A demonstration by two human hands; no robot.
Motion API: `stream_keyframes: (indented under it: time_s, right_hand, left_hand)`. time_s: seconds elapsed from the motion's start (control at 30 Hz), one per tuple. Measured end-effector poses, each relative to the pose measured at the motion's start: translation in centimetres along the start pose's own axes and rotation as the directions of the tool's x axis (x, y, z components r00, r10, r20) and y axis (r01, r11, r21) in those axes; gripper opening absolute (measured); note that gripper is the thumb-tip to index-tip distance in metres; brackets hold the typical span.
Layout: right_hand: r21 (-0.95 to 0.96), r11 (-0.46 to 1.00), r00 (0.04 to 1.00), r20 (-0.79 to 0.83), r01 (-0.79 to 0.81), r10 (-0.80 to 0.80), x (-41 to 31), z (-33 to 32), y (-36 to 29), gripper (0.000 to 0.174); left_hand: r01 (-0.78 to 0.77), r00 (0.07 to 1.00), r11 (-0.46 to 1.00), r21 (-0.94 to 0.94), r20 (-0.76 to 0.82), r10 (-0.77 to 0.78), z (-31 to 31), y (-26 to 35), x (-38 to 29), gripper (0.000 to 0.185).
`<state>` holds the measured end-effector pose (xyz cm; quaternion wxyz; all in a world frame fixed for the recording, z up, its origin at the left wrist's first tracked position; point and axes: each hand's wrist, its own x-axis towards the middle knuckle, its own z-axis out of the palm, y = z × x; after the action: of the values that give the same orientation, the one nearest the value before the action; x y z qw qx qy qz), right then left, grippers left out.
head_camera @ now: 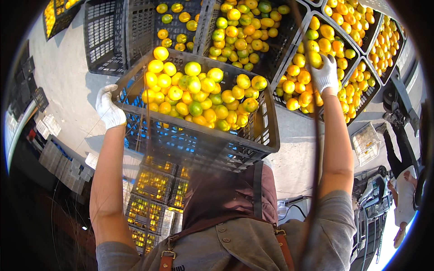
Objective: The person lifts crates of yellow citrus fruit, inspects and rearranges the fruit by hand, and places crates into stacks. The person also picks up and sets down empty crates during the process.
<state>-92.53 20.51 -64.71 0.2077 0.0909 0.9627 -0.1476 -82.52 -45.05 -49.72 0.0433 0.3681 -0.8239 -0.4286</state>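
In front of me a black slatted plastic crate [203, 135] holds many yellow, orange and green citrus fruits [194, 84]. At its left end is my left hand [109, 106], in a white glove, with the fingers at the crate's rim; whether they grip it is hard to see. My right hand [325, 71], gloved in white too, is over a full crate [284, 66] at the right, its fingers around a yellowish-green citrus fruit [315, 60]. Orange and yellow fruits [299, 75] lie around and below that hand.
Beyond the near crate stand a partly filled crate [242, 40], one with few fruits [173, 25] and an empty-looking crate [104, 37]. More full crates are at the upper right. A white crate [366, 144] lies on the concrete floor, near another person [405, 193] at the right edge.
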Motion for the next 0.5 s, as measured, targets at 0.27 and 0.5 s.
stream_keyframes:
  time_s: [0.27,0.5]
  right_hand:
    - [-0.296,0.951,0.986,-0.112,0.085,-0.123,3.0,1.7,5.1,0.056]
    - [-0.808,0.569,0.985,0.085,0.155,-0.148,9.2,5.4,-3.0,0.035]
  left_hand:
    - [0.105,0.993,0.994,-0.044,-0.045,-0.107,-0.1,0.6,0.1,0.033]
    - [0.054,0.998,0.997,0.059,0.011,-0.055,-1.5,0.1,0.8,0.037]
